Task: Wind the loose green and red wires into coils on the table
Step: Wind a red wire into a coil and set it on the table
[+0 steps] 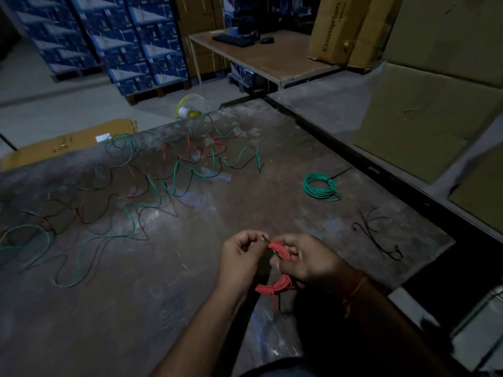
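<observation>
Red wire coil (275, 287) is nearest, held up just above the near part of the table (136, 308), between both hands. Left hand (239, 259): fingers curled, thumb and forefinger pinching the coil's free wire end at the top of the loop. Right hand (310, 263): fingers wrapped round the coil's right side, gripping the bundled turns; orange thread band (356, 288) on that wrist. Short red tail hangs down from the bottom of the coil.

Left to right across the table:
- Far left: loose green wire (81, 248) in wide wavy loops, running off the left edge.
- Left-centre to centre: tangle of loose green and red wires (174, 170), uncoiled, overlapping, spread toward the far edge. Dim light, can't trace individual strands.
- Far edge behind the tangle: yellow wire spool (190, 108) with clear flanges, seemingly just past the table edge.
- Right of centre: finished green wire coil (321, 186), flat on the table, well apart from the tangle, one end sticking out at lower right.
- Near right edge: a few black cable ties (378, 235) lying loose.

Off the table: flat cardboard box (68, 142) at left, stacked blue cartons (109, 36) behind it, desk (266, 58) with keyboard (232, 40) and mouse (266, 40) further back, big cardboard boxes (424, 118) at right.
</observation>
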The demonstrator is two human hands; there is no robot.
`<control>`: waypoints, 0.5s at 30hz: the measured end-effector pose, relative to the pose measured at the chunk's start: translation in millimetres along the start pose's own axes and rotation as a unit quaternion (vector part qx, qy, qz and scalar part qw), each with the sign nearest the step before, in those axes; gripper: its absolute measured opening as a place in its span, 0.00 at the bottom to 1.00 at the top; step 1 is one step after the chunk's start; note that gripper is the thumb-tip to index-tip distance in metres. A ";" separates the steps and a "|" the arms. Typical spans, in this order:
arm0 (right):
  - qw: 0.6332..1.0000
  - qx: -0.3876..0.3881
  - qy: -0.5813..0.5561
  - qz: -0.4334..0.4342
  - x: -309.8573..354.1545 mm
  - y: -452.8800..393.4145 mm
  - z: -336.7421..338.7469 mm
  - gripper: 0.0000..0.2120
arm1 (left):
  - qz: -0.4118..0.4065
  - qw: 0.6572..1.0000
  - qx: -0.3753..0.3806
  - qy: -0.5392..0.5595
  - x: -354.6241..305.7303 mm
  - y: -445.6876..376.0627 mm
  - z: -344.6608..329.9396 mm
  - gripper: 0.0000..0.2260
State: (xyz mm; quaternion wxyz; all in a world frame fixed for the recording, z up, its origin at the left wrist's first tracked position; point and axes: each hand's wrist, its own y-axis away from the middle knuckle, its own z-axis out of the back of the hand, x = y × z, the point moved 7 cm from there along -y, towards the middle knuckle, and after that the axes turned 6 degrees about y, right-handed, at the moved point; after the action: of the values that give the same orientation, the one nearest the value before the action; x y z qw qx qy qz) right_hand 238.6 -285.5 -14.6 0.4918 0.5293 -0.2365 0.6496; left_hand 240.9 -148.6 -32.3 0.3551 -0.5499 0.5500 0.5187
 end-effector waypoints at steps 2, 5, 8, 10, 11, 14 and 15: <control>0.981 -0.083 0.175 0.017 1.8 6.6 14.8 0.15 | 0.012 1.000 -0.019 0.009 3.5 -2.4 2.5 0.06; 0.940 -0.149 0.304 0.041 13.3 19.0 29.4 0.14 | 0.015 0.999 -0.038 0.007 3.6 -6.3 6.5 0.07; 0.956 -0.088 0.274 0.050 24.2 22.9 22.9 0.12 | 0.006 0.999 -0.046 -0.008 0.5 -7.1 6.2 0.08; 0.974 -0.039 0.216 0.062 23.3 21.2 14.2 0.17 | 0.002 0.999 -0.051 -0.007 0.5 -8.0 6.4 0.08; 0.974 -0.034 0.210 0.077 24.0 20.2 12.6 0.18 | -0.002 0.999 -0.052 -0.010 1.4 -8.7 7.4 0.08; 0.962 -0.034 0.236 0.131 30.2 19.2 11.6 0.11 | -0.009 0.999 -0.052 -0.006 1.8 -8.6 8.5 0.09; 0.961 -0.033 0.233 0.145 32.0 19.7 12.2 0.08 | -0.010 0.999 -0.054 0.000 1.8 -8.1 8.0 0.10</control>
State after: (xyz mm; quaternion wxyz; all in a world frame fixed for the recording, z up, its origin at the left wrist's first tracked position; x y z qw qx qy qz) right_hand 228.0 -291.1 23.1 0.4507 0.3069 -0.2105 0.8114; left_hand 247.1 -140.1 -37.1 0.3301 -0.5736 0.5161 0.5437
